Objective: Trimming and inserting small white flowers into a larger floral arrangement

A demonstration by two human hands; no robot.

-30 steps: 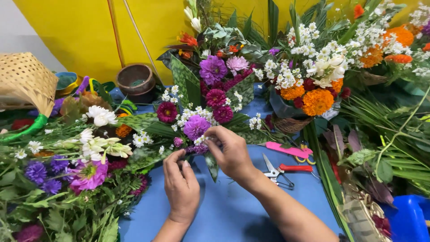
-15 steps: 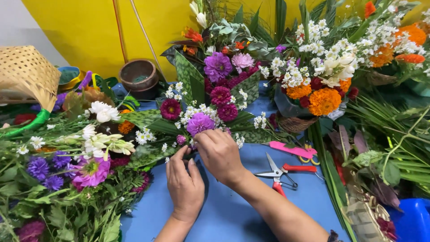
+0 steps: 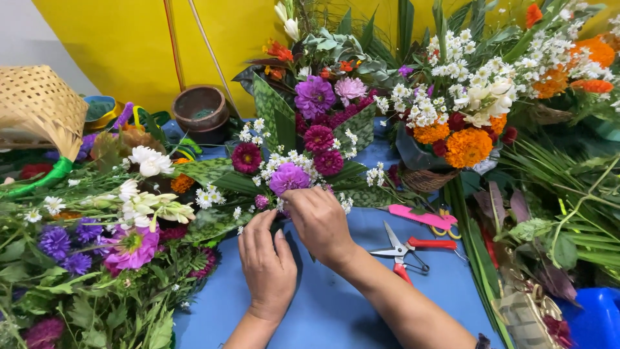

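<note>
Head view, looking down on a blue table. We see both hands meet at the base of a small posy of magenta and purple blooms with tiny white daisies, which lies at mid-table just beyond the fingertips. The left hand lies palm down with its fingers curled toward the stems; the right hand arches over them with its fingers bent. The stems themselves are hidden beneath both hands, so we cannot tell whether either hand grips them or merely presses on them. Just right of the right wrist lie red-handled shears with their metal blades parted, and beyond them a flat pink tool, partly covering something yellow that we cannot make out. At far left a woven straw basket is cut off by the frame edge, its contents unseen. A round brown clay pot stands behind, apparently holding nothing but a greenish residue. At right a wicker basket, mostly buried, holds ruffled orange marigolds and white sprays. A glossy blue container is cropped at the lower right corner.
</note>
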